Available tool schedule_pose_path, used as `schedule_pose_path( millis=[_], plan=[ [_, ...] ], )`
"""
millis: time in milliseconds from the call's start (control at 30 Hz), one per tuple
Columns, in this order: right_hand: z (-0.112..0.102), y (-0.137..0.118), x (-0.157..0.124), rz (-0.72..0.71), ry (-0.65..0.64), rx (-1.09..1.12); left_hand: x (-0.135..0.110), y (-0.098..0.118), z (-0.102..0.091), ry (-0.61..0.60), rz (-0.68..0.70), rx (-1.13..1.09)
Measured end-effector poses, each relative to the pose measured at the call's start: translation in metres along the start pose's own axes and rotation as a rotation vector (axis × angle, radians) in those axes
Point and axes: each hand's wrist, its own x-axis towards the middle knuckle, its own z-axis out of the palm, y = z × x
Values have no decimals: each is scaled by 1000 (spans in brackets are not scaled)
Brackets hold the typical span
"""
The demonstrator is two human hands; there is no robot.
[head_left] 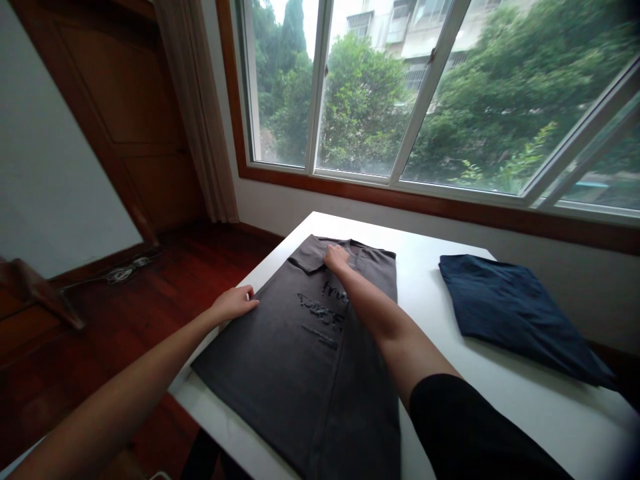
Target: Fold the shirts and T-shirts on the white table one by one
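Note:
A dark grey T-shirt (270, 360) with black lettering lies front up on the white table, its right side folded inward along its length. My left hand (237, 304) is at the shirt's left edge, thumb and fingers closed on the cloth there. Near the collar, my right hand (337, 256) is closed on the fabric beside the folded-over sleeve; its fingertips are partly hidden. My right forearm crosses over the shirt and covers some of the lettering.
A folded dark blue garment (515, 310) lies on the right part of the white table (430, 400). Beyond the table is a wide window (360, 113). To the left are a red-brown wood floor (200, 280), a curtain (200, 120) and a bundle of cables (123, 272).

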Motion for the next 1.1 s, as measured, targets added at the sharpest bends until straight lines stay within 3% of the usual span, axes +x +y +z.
schedule_pose_path(
  millis=[67, 233, 400, 533, 700, 900, 1100],
  plan=[
    [8, -12, -5, -98, 20, -49, -6, -6, -6, -103, 50, -41],
    [29, -49, -15, -278, -120, -67, -31, -19, -21, -308, 143, -107],
    [34, -64, -30, -319, -71, -160, -49, -27, -30, -317, 170, -142],
    [35, -64, -43, -422, -150, -262, -50, -33, -32, -298, 185, -163],
    [33, -69, -40, -380, -180, -316, -46, -38, -31, -432, 142, -275],
    [25, -71, -14, -343, -338, -198, -46, -42, -29, -451, 88, -396],
    [24, -40, -2, -193, -199, -219, -45, -46, -29, -476, 117, -389]
  ],
)
